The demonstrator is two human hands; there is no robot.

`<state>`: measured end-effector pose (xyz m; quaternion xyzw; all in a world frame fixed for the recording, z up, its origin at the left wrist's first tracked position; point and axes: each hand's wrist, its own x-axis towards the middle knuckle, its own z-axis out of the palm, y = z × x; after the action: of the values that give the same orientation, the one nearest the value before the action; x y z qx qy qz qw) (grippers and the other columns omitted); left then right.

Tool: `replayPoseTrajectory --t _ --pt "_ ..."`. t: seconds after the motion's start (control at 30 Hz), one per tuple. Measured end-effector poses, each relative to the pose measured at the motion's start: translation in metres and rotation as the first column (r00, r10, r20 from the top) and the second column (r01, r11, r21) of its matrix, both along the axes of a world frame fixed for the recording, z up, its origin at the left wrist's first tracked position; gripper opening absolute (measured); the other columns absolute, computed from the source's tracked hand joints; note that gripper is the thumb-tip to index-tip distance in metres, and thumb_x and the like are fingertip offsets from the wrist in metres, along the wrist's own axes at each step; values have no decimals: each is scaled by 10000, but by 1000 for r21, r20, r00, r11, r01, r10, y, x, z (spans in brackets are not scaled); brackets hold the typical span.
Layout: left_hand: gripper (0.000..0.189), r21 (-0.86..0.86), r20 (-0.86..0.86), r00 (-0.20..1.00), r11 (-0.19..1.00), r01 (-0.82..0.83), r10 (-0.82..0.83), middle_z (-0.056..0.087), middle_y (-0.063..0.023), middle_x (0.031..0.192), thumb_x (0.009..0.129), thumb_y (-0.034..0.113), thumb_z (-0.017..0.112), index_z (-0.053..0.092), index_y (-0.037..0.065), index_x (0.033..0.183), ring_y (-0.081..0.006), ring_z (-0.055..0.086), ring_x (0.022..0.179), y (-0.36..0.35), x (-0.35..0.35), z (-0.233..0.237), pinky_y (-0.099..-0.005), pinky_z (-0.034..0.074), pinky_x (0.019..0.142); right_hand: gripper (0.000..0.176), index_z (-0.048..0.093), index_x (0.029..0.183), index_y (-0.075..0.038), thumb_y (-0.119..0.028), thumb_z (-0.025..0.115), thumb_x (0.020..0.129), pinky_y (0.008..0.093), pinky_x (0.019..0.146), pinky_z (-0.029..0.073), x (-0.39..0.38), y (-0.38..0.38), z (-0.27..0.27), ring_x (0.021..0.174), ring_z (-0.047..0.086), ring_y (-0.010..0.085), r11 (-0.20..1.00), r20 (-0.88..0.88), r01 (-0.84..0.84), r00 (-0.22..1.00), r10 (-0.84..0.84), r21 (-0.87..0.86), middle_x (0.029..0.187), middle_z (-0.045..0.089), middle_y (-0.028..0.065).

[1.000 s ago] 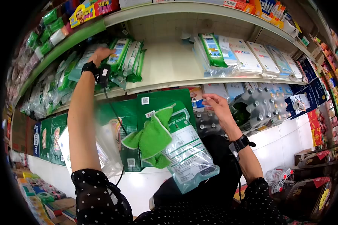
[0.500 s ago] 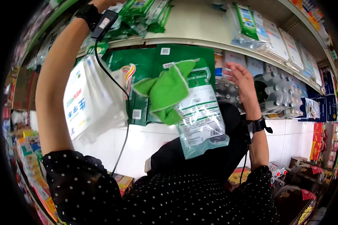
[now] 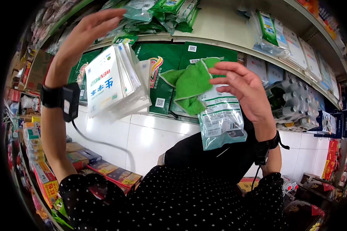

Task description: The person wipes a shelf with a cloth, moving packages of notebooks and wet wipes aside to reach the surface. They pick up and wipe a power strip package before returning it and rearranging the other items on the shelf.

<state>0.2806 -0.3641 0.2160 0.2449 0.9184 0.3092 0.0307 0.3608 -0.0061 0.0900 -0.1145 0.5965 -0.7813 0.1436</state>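
My left hand (image 3: 89, 34) is raised at the shelf's left side with its fingers stretched out and nothing in them. Close to its fingertips lies a pile of green and clear packets (image 3: 142, 10). My right hand (image 3: 246, 89) has its fingers extended and apart, the fingertips overlapping the edge of a green cloth (image 3: 192, 82). That cloth lies crumpled over a clear plastic packet with white and green printing (image 3: 221, 115), which rests at my knee. Left of the cloth, a stack of white booklets (image 3: 112, 79) in clear plastic leans against green boxes.
A shelf (image 3: 216, 27) runs across the front, with white packs (image 3: 293, 48) at its right. Green boxes (image 3: 169, 61) stand beneath it. Shrink-wrapped bottles (image 3: 293, 100) sit at the right. Cartons (image 3: 112, 171) lie on the white tiled floor (image 3: 150, 134) at the left.
My left hand has come down and back from the shelf pile. My right hand has moved in leftward to the green cloth. The view has shifted, so things appear further right.
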Motion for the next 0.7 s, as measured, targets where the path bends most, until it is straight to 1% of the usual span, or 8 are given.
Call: replayPoseTrajectory --t 0.17,0.2,0.27,0.37,0.47,0.6,0.67,0.7 --pt "619 152 -64 879 875 -460 473 438 -134 1383 871 426 584 440 75 1360 -244 418 1268 -90 29 -80 -383 334 1042 380 507 1241 -24 -212 567 916 297 838 485 14 -29 2 1017 594 186 993 32 -114 993 115 -34 1189 588 126" --pt "628 224 -61 825 814 -537 561 419 -141 1396 871 412 586 419 74 1373 -250 394 1290 -102 39 -94 -391 334 1043 424 475 1270 -8 -221 567 916 300 848 480 15 -34 2 1038 585 198 990 43 -142 989 143 -20 1224 560 145" --pt "691 345 111 673 607 -716 731 440 -152 1376 888 433 567 337 39 1407 -268 485 1200 -102 69 -103 -329 370 988 443 467 1276 -1 -231 572 913 302 858 473 16 -47 -2 1064 572 204 986 44 -166 985 166 6 1239 547 158" --pt "775 477 305 603 430 -766 737 453 -165 1354 880 498 551 285 5 1415 -264 496 1194 -111 98 -132 -317 405 969 466 439 1315 -1 -229 557 926 298 910 449 11 -66 -9 1129 540 204 975 67 -218 975 214 52 1275 526 142" --pt "744 635 678 701 303 -711 222 478 -152 1323 918 499 483 266 -13 1413 -233 521 1168 -124 96 -164 -307 449 942 528 422 1326 20 -265 582 911 305 938 421 2 -89 -16 1178 501 197 956 91 -286 956 280 59 1288 514 148" --pt "470 775 581 775 122 -620 250 511 -120 1272 996 338 372 328 89 1392 -183 621 1005 -89 96 -174 -319 545 838 527 439 1309 36 -287 573 915 296 947 413 -9 -129 -36 1160 499 184 947 151 -305 946 287 106 1273 521 146" --pt "506 791 568 784 94 -604 250 532 -143 1254 989 348 388 326 25 1374 -198 631 972 -55 95 -157 -326 563 789 479 487 1247 43 -297 565 920 276 911 422 -13 -147 -41 1089 523 171 955 134 -277 956 262 106 1209 553 127" --pt "497 777 581 784 138 -614 219 564 -134 1212 986 351 396 376 6 1343 -202 633 966 -74 91 -171 -308 558 786 445 522 1198 45 -301 563 922 266 877 432 -19 -155 -47 1034 539 160 960 114 -269 959 260 74 1154 578 112"
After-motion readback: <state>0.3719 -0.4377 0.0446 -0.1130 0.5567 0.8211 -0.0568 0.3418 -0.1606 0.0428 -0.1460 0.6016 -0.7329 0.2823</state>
